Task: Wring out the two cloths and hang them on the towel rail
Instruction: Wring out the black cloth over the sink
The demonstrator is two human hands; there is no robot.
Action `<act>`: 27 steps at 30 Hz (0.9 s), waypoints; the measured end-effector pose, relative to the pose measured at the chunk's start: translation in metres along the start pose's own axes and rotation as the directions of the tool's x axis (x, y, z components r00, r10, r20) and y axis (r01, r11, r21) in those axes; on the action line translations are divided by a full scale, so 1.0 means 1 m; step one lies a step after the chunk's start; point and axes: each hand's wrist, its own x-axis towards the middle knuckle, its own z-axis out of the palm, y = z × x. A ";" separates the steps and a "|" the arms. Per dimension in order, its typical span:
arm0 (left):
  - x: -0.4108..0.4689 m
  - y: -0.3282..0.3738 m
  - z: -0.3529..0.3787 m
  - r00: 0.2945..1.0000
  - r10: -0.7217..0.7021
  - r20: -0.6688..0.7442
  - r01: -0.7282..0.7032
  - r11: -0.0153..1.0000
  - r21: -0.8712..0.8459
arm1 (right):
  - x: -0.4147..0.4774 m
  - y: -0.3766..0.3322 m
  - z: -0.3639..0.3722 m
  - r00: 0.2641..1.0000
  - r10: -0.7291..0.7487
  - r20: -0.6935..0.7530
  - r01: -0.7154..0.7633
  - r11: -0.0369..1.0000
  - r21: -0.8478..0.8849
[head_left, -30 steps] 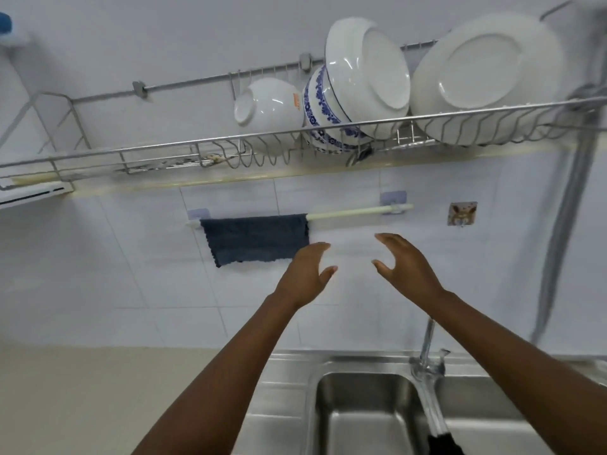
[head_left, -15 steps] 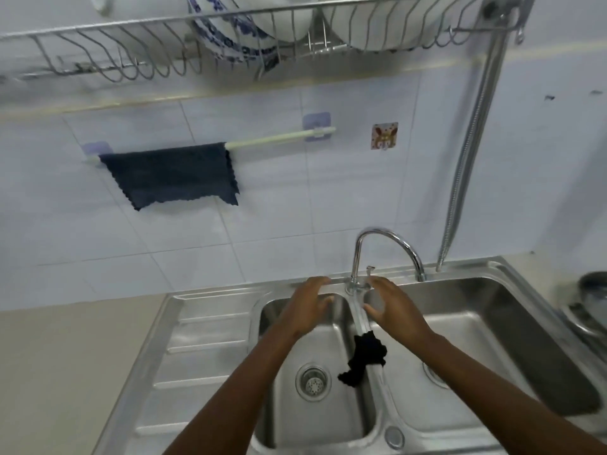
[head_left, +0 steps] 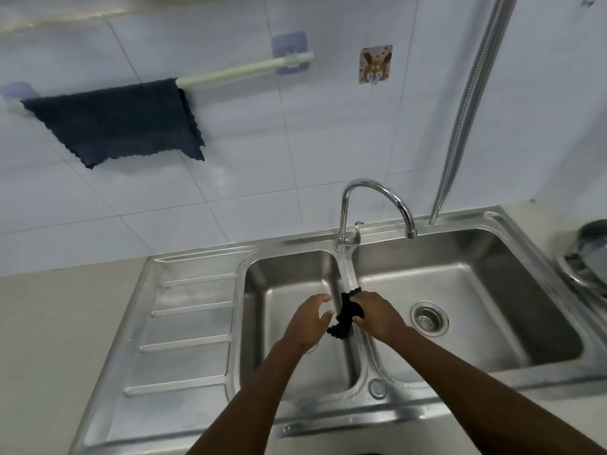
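Note:
A dark blue cloth (head_left: 121, 121) hangs spread over the left part of the pale towel rail (head_left: 246, 68) on the tiled wall. A second, black cloth (head_left: 345, 318) lies bunched on the divider between the two sink basins. My right hand (head_left: 377, 315) is closed on this black cloth from the right. My left hand (head_left: 308, 320) hovers just left of it over the left basin, fingers apart, holding nothing.
The steel double sink (head_left: 460, 277) has a drainboard (head_left: 187, 323) on its left and a curved tap (head_left: 371, 205) at the back. A metal hose (head_left: 466, 103) runs down the wall on the right. A dark pot (head_left: 591, 254) sits at the right edge.
My view tilted down from the rail and dish rack to the sink. Both hands dropped from near the rail to the divider, and my right hand has taken hold of the black cloth.

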 end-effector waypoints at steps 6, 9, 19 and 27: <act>0.006 -0.011 0.009 0.998 -0.070 -0.001 0.070 0.995 -0.073 | 0.029 0.000 0.013 0.987 0.070 0.146 -0.038 0.977 -0.209; 0.011 -0.020 0.007 0.995 -0.095 -0.014 0.094 0.993 -0.074 | 0.035 0.007 0.025 0.983 0.105 0.152 -0.059 0.958 -0.280; 0.015 -0.033 0.006 0.996 -0.073 -0.045 0.067 0.992 -0.108 | 0.038 0.022 0.007 0.995 0.034 0.089 -0.040 0.997 0.061; 0.018 -0.011 0.013 0.992 -0.074 0.106 0.090 0.985 -0.150 | 0.017 -0.010 -0.062 0.999 0.036 -0.009 -0.030 0.918 0.396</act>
